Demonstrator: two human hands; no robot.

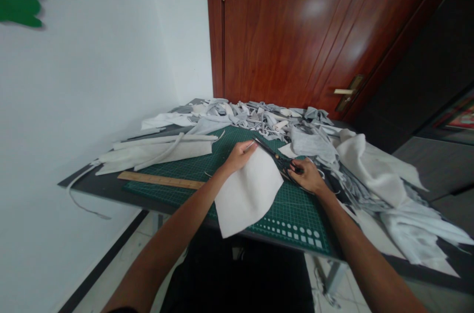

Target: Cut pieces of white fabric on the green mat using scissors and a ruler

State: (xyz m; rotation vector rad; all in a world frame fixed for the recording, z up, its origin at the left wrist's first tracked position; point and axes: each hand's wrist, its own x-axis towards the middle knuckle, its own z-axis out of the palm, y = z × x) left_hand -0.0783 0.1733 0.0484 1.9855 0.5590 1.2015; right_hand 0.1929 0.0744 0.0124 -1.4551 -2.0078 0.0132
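My left hand [240, 155] pinches the top edge of a white piece of fabric [248, 194], which hangs down over the near edge of the green cutting mat [296, 214]. In my right hand [306, 175] are black-handled scissors [276, 156], with fingers wrapped round the handles. Their blades point up and left along the fabric's upper right edge, close to my left fingertips. Whether the blades are parted I cannot make out.
A wooden ruler [161, 179] lies left on the mat, below white fabric strips [163, 152]. Small grey and white scraps [255, 118] are heaped at the back. Larger fabric pieces [374, 170] pile up at right. Behind the table stands a brown door [277, 31].
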